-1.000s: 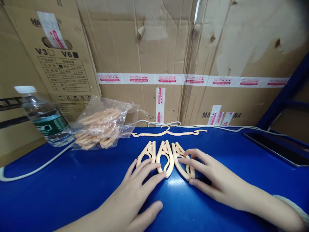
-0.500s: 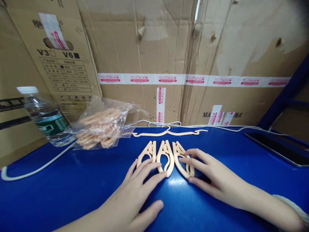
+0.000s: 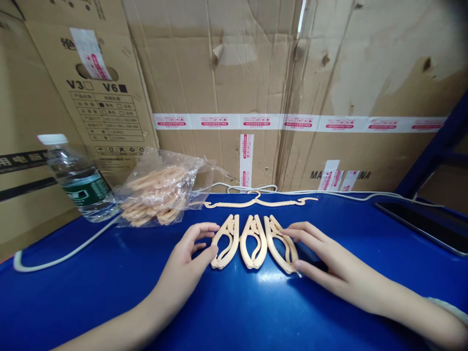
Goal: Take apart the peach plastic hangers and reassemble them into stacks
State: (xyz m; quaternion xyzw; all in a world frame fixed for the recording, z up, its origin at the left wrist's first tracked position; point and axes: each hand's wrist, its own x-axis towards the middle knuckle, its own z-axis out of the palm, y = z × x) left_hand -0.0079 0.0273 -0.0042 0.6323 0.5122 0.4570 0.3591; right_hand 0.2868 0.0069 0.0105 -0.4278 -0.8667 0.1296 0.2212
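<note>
Fingers of left hand [image 3: 188,256] half curled, thumb and fingertips set against outer edge of left folded hanger [image 3: 234,241]

Fingers of right hand [image 3: 338,261] spread along outer edge of right folded hanger [image 3: 274,246]; whether either is gripped cannot be told

Middle folded hanger [image 3: 262,245] untouched between them

Light, level pressure best applied, so neighbours are not nudged across blue table [image 3: 234,312]

Unfolded hanger [image 3: 239,204] seen beyond

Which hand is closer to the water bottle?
Left. The left hand is right of the water bottle, nearer the camera; the right hand is farther right, by the rightmost folded hanger.
</note>
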